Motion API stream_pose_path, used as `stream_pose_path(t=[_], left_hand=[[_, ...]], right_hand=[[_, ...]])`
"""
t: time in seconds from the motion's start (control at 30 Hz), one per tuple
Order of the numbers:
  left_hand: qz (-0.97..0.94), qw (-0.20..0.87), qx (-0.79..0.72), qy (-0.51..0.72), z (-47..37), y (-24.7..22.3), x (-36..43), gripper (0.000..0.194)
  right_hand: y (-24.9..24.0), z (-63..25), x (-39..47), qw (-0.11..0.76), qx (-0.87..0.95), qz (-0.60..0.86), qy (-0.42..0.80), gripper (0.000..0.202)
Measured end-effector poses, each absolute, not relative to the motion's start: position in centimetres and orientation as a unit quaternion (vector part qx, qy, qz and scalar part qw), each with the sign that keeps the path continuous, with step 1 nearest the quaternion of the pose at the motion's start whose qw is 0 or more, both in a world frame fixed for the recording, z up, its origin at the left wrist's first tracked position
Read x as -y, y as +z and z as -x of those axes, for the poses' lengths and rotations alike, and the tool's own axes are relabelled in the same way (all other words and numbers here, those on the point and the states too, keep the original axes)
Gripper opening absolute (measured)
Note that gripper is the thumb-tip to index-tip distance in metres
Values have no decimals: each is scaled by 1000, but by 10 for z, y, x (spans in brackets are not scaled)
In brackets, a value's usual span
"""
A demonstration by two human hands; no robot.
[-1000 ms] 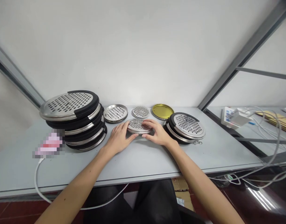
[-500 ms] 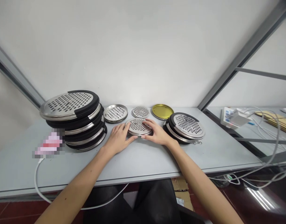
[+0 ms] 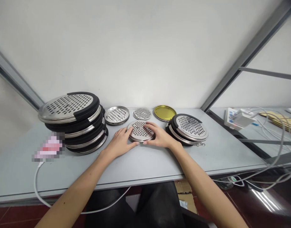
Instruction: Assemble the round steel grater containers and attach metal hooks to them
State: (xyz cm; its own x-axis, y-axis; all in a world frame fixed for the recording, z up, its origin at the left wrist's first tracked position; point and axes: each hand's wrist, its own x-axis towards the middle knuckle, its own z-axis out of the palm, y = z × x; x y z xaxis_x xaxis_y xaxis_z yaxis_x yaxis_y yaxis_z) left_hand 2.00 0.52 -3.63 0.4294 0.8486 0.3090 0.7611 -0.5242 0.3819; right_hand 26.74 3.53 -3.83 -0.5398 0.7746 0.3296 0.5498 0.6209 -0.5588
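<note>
A round perforated steel disc (image 3: 139,130) is tilted up off the grey table (image 3: 145,164), gripped from both sides. My left hand (image 3: 120,142) holds its left edge and my right hand (image 3: 159,135) holds its right edge, fingers over the top. Behind it lie a steel grater disc (image 3: 116,115), a smaller perforated disc (image 3: 142,113) and a gold-coloured lid (image 3: 164,112).
A tall stack of black-rimmed perforated trays (image 3: 73,122) stands at the left. A shorter stack (image 3: 189,128) sits at the right, close to my right hand. A white cable (image 3: 37,182) hangs over the front edge. A power strip (image 3: 235,118) with wires lies on the neighbouring table.
The disc between my hands has tipped more towards me, so its perforated face shows more. Both hands stayed on its edges.
</note>
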Motion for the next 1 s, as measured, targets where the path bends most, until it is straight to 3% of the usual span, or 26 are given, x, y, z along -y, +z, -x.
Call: stream_pose_path(t=[0.4, 0.53, 1.0], left_hand=[[-838, 97, -482, 234, -21, -35, -4, 67], [-838, 97, -478, 244, -22, -33, -3, 57], [-808, 92, -532, 236, -26, -29, -5, 41]], right_hand=[[-39, -268, -34, 263, 856, 393, 210, 85], [-38, -268, -34, 251, 864, 387, 199, 85], [-36, -269, -37, 276, 852, 407, 179, 46]])
